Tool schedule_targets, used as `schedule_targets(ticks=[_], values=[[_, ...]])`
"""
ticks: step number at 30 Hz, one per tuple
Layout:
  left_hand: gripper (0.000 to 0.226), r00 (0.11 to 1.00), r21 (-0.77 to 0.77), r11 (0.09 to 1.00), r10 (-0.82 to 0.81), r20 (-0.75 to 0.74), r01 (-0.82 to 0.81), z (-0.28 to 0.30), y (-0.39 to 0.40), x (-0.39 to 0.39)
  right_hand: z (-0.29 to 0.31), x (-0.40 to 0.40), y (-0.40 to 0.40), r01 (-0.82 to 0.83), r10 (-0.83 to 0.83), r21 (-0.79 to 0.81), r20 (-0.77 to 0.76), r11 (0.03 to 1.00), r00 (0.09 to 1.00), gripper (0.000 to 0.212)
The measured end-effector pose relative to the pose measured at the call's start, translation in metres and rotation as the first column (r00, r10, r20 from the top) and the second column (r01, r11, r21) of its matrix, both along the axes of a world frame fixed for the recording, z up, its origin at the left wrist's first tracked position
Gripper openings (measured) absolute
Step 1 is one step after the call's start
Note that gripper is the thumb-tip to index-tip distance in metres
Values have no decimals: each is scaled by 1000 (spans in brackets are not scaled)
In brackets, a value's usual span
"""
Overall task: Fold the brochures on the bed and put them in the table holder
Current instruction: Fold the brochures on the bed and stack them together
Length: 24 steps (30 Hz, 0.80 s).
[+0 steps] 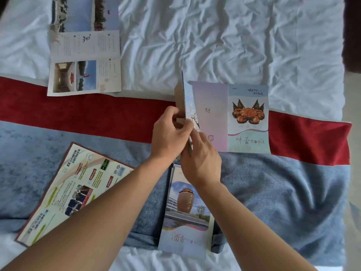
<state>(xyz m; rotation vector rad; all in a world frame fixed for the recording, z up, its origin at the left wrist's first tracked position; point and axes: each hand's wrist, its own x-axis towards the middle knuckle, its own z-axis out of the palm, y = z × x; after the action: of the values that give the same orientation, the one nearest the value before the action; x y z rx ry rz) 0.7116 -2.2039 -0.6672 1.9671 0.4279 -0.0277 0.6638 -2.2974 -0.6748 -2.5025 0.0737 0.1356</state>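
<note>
Both hands (185, 137) pinching crab brochure's (248, 118) raised left panel; uneven pressure on soft bedding risks crooked crease.

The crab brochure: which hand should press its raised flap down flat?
Probably the left hand. It pinches the raised flap of the crab brochure from the outer side, so it can sweep rightward over the flat panels. The right hand sits low at the near edge, steadying.
</note>
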Motion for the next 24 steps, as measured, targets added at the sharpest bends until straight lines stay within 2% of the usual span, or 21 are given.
schedule_targets(ticks=[3,8,13,17,19,20,22,24], values=[[15,992,-52,995,90,83,-86,5,3,-3,3,-6,3,19,-19,32,-6,999,1000,49],[18,967,-93,974,219,131,-208,12,18,-9,2,-12,-1,215,-205,118,-92,970,974,61],[15,961,-141,953,275,16,-270,14,42,-23,1,-12,-5,301,-291,97,-107,949,951,59],[14,985,-124,978,156,-78,-165,12,51,-44,4,-18,-1,365,-317,254,-211,896,925,60],[19,993,-50,993,104,-63,-108,9,55,-59,5,-24,0,368,-318,251,-218,895,923,60],[26,997,44,997,67,-32,-65,8,57,-67,5,-28,-1,359,-313,232,-214,904,925,62],[45,998,243,969,-46,38,35,4,59,-85,3,-38,-5,315,-278,186,-198,931,940,65],[55,984,360,924,-165,71,129,1,59,-101,0,-50,-12,238,-214,137,-172,962,962,64]])
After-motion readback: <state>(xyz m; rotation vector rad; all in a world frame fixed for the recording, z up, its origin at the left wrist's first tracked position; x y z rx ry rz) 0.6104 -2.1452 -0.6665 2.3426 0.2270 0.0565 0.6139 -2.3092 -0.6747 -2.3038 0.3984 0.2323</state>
